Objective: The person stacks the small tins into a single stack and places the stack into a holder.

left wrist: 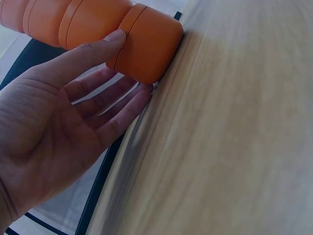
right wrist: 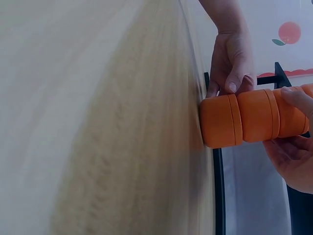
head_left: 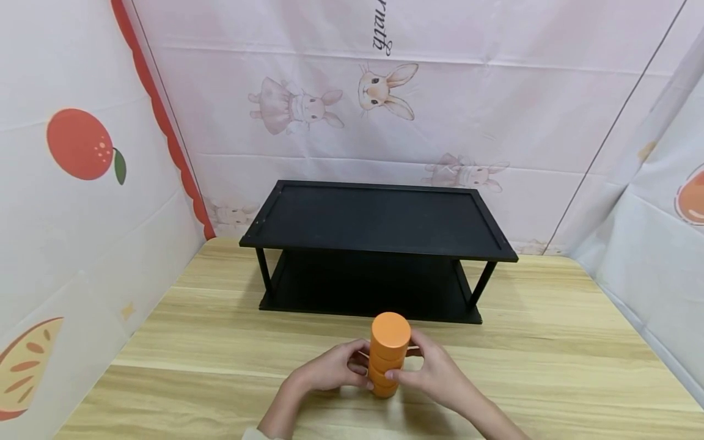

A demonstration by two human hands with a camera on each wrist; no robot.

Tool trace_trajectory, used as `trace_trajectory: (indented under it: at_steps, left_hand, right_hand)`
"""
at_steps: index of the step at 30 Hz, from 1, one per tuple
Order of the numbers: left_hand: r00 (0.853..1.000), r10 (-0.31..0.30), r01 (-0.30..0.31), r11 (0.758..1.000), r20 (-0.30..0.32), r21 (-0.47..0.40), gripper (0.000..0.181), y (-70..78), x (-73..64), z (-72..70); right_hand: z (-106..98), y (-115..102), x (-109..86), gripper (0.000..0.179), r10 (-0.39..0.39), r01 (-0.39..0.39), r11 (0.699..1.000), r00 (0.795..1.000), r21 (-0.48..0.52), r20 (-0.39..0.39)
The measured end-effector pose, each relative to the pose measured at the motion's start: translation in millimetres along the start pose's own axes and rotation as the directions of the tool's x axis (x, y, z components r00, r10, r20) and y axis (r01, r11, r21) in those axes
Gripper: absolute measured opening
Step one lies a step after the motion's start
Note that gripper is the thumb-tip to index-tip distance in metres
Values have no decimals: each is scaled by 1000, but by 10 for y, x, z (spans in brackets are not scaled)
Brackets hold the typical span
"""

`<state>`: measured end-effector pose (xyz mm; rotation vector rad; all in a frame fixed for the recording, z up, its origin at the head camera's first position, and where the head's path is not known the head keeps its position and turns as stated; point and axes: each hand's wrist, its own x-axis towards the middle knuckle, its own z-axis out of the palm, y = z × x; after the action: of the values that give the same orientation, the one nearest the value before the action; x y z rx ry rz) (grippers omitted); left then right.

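Note:
Several orange round lidded jars (head_left: 390, 333) stand upright on the wooden table, stacked in one column in front of the black shelf. My left hand (head_left: 338, 368) holds the column low from the left. In the left wrist view, the thumb of the left hand (left wrist: 63, 107) lies at the lid seam of the bottom jar (left wrist: 151, 44), with the fingers behind it. My right hand (head_left: 431, 373) grips the column higher up from the right. In the right wrist view, the right hand (right wrist: 296, 164) has its thumb on an upper jar (right wrist: 288, 117); part of that hand is cut off.
A black two-tier shelf (head_left: 379, 220) stands just behind the stack, towards the back of the wooden table (head_left: 203, 354). Printed cloth (head_left: 495, 110) with rabbits hangs behind the table, and fruit-patterned cloth (head_left: 82, 244) lines the left side.

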<state>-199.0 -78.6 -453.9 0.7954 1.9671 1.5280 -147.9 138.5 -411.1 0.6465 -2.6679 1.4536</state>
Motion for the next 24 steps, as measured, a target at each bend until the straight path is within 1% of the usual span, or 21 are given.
trace_trajectory:
  at_steps: [6,15,24]
  left_hand:
    - [1000,2,-2,1000,3,0,43,4,-5,-3]
    - [1000,1,-1,1000,4,-12,43,3,-2,-2]
    - [1000,-5,5,1000,4,-14,42,7,-3,-7]
  right_hand:
    - [2,-4,7,65,28,-28,1000,1000,1,5]
    - [2,-7,-7,65,14,-14,1000,1000,-9,-3]
    - [-3,-13,-14,65,9,-9,1000,1000,0,5]
